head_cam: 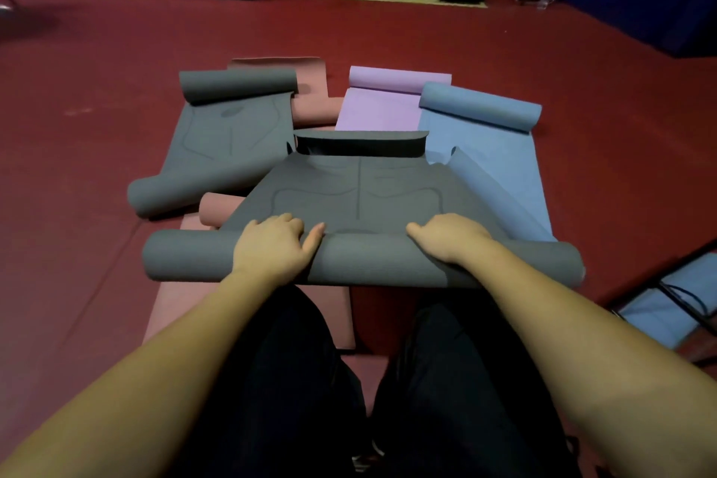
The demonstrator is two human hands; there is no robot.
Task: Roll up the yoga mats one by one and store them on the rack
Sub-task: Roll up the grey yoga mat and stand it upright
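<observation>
Item 1: dark grey rubber yoga mat with printed alignment lines (361, 190), lying on the red floor (97, 109) straight ahead of my knees. Its near end is wound into a thick roll (361, 260); the far end curls up in a loose lip. Most of its length is flat and unrolled.

Item 2: my left hand (271, 244), palm down on top of the roll, fingers curved over its far side and pressing into the seam where roll meets flat mat.

Item 3: my right hand (450, 237), set the same way, fingers curled over the roll, well apart from the left. Both hands clamp on the roll rather than lie flat.

Item 4: second dark grey mat (217, 144), to the left, curled at both ends.

Item 5: terracotta-pink mat (314, 105), partly under the grey ones.

Item 6: lilac mat (380, 105), far end rolled.

Item 7: light blue mat (489, 151), right side, far end rolled, overlapped by the mat in hand.

Item 8: black wire frame with blue material (671, 303) at the right edge; I cannot tell whether this is the rack.

Step in hand, as I judge it: rolling the first grey mat, early in its length. The next move calls for pushing the roll forward with even pressure from both hands, so the edges stay aligned and the roll stays tight.
</observation>
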